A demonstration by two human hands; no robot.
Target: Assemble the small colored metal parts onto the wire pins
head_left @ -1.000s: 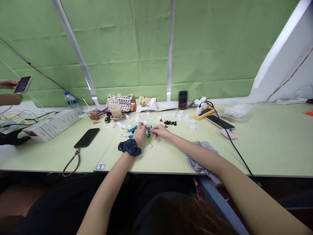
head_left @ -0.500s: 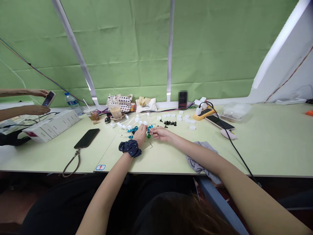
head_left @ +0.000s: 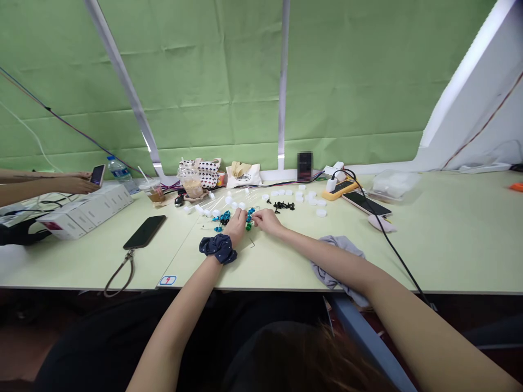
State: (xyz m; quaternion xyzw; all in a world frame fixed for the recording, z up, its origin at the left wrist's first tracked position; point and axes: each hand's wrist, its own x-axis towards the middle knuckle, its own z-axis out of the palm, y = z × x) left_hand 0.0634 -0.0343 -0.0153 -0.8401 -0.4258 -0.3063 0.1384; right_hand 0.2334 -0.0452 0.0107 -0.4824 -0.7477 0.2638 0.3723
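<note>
My left hand [head_left: 236, 227] is closed in a pinch over the middle of the table, a dark dotted scrunchie [head_left: 218, 248] round its wrist. Facing it, my right hand [head_left: 267, 220] is pinched too, its fingertips close to the left ones. What either pinch holds is too small to make out. Small blue pieces [head_left: 250, 213] and a green piece [head_left: 248, 227] lie at the fingertips. More blue pieces with thin wires [head_left: 218, 228] are left of my left hand. Beyond my right hand sits a cluster of small black pieces [head_left: 284, 206], with white round caps [head_left: 321, 213] around it.
A phone with a strap [head_left: 145, 232] lies left, another phone [head_left: 366, 204] right by a yellow power strip [head_left: 339, 189]. A black cable [head_left: 390, 242] crosses the right side. Cups [head_left: 192, 188] stand behind. At far left, another person's hands hold a phone [head_left: 97, 175] near white boxes [head_left: 87, 211].
My right hand has turned over slightly, its back now more upward, and stays near the left. The other person's hands have moved right and lower with their phone.
</note>
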